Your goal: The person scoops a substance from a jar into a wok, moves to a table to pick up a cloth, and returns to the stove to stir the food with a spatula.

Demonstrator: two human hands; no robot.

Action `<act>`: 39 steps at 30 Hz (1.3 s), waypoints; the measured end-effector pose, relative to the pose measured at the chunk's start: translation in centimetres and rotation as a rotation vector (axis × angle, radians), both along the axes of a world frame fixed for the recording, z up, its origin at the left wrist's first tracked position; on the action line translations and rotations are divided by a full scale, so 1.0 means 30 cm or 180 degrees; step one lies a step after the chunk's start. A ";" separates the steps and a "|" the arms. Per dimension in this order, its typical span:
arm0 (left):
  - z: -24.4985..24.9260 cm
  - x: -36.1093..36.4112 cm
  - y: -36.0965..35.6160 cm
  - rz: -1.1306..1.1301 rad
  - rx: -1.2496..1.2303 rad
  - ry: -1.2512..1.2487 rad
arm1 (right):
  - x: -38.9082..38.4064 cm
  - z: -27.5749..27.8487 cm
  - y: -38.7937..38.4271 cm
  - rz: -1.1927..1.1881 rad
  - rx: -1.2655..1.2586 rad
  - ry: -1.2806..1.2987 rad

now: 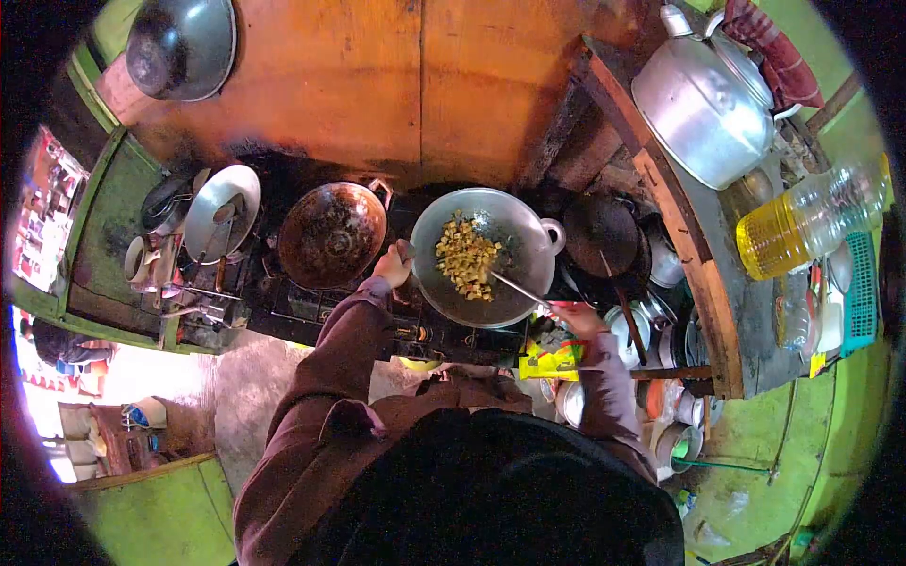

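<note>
A wide silver wok sits on the black stove, with small yellow-brown food pieces heaped left of its middle. My left hand is closed at the wok's left rim, where its handle would be; the handle itself is hidden by the fingers. My right hand is wrapped round the handle of a metal spatula, whose far end reaches into the food. Left of my left hand stands a browned, oily wok with a loop handle.
A dark pan stands right of the silver wok. On the right shelf are a large kettle and a bottle of yellow oil. A pale pan with a ladle lies at left. A yellow packet is near my right hand.
</note>
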State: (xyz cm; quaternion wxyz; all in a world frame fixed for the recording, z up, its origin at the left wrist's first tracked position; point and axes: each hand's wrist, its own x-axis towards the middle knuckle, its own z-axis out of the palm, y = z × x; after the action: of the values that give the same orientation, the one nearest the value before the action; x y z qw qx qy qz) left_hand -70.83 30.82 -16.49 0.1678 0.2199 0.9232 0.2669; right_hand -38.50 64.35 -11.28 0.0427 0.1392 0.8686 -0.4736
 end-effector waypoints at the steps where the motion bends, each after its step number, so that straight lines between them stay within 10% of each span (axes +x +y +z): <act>1: 0.002 -0.001 0.001 -0.0002 -0.0002 0.0006 | -0.027 -0.011 -0.037 -0.0002 -0.0002 0.0006; 3: 0.002 0.001 -0.002 -0.0011 0.0111 -0.0011 | -0.066 -0.029 -0.079 -0.0469 0.1270 -0.0954; 10: -0.034 0.005 -0.008 0.0075 0.0140 -0.0087 | 0.002 0.235 -0.144 -0.0600 0.3421 -0.0448; 20: 0.046 0.069 -0.015 0.0125 0.0356 -0.0103 | 0.100 0.403 -0.046 -0.0808 0.2686 -0.0471; 26: -0.003 0.068 -0.015 0.0221 0.0437 -0.0019 | 0.034 0.115 -0.138 0.0105 0.0038 -0.1672; 30: -0.037 0.059 -0.011 0.0202 0.0397 -0.0017 | 0.017 -0.290 -0.166 -0.0062 0.1661 0.0059; 39: -0.042 0.093 -0.015 0.0235 0.0613 0.0014 | 0.013 0.289 -0.231 -0.1230 0.3153 -0.0525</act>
State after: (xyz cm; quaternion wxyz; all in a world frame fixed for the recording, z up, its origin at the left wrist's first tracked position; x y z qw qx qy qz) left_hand -68.04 30.37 -17.76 0.1339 0.2014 0.9011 0.3600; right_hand -38.11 57.41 -2.62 -0.0480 0.3367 0.9404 0.0062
